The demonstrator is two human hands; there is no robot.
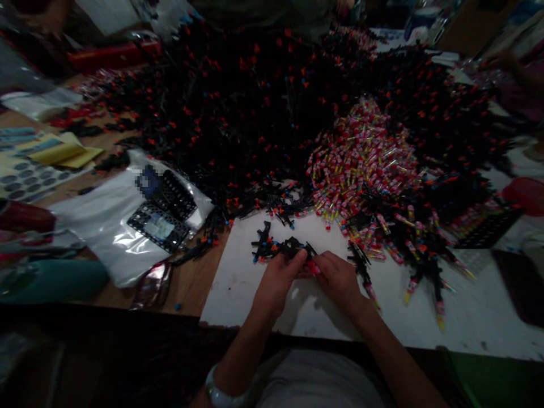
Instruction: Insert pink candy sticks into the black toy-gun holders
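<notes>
My left hand (280, 277) is closed on a small black toy gun (292, 245), thumb on top. Close beside it, my right hand (338, 277) pinches a pink-and-red candy tube (313, 266) at the toy gun's near end. Whether the two pieces are joined I cannot tell. Several more black toy guns with orange and blue tips (262, 241) lie just beyond my left hand. To the right of my right hand rests a toy gun with a candy tube on its end (361, 266). A white board (238, 283) lies under both hands.
A large heap of black toy guns (255, 113) covers the back. In front of it rises a pile of candy tubes (365, 158). A white plastic bag (97, 226) with black perforated trays (159, 226) lies left. A dark phone-like slab (521, 286) lies right. Other people's arms (505, 62) show behind.
</notes>
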